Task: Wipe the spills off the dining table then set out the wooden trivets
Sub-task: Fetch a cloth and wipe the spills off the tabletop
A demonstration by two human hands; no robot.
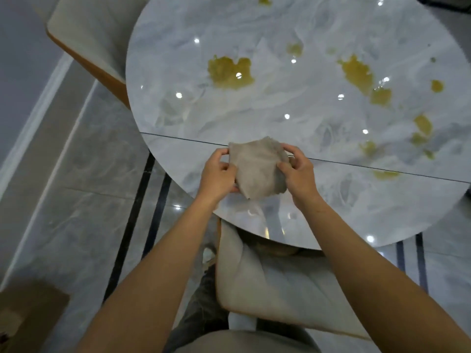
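Holding the beige cloth (257,166) over the near part of the round marble tabletop (178,118), I have my left hand (216,175) pinching its left side and my right hand (299,174) its right side, each grip closed on the fabric. Yellow spills (229,72) lie farther out, at centre and right. One padded chair (260,281) sits tucked under the near edge.

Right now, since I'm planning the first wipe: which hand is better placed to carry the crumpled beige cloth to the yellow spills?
Probably the right hand: it and the left hand both grip the crumpled beige cloth, but most yellow spills lie on its side.
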